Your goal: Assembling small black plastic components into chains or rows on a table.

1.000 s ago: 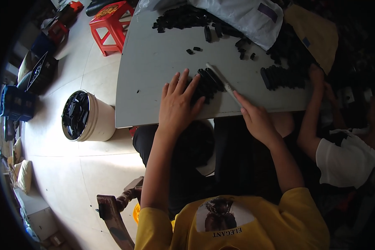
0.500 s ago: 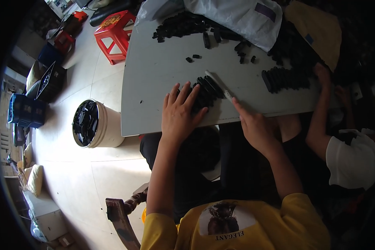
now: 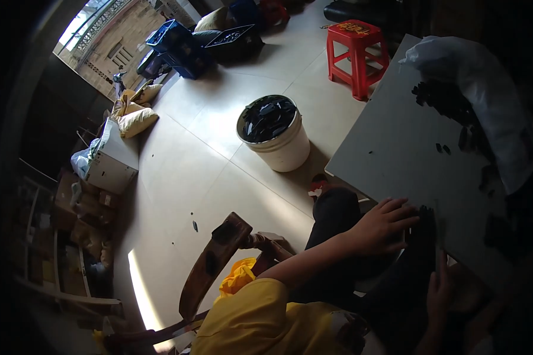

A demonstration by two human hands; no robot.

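Note:
My left hand (image 3: 383,225) lies flat with fingers spread at the near edge of a grey table (image 3: 397,148), its fingertips touching a pile of small black parts (image 3: 427,220). My right hand (image 3: 440,288) sits lower, at the table's near edge just below that pile, in deep shadow; I cannot tell whether it holds anything. More black parts (image 3: 438,97) are scattered at the far side of the table beside a white plastic bag (image 3: 485,83).
A white bucket (image 3: 276,132) full of black parts stands on the tiled floor left of the table. A red plastic stool (image 3: 357,54) is beyond it. Blue crates (image 3: 177,44), sacks (image 3: 133,118), a white box (image 3: 114,158) and a wooden chair (image 3: 216,266) lie to the left.
The view has swung left, so the table slid to the right edge and the floor fills the picture. Both hands remain at the black pile.

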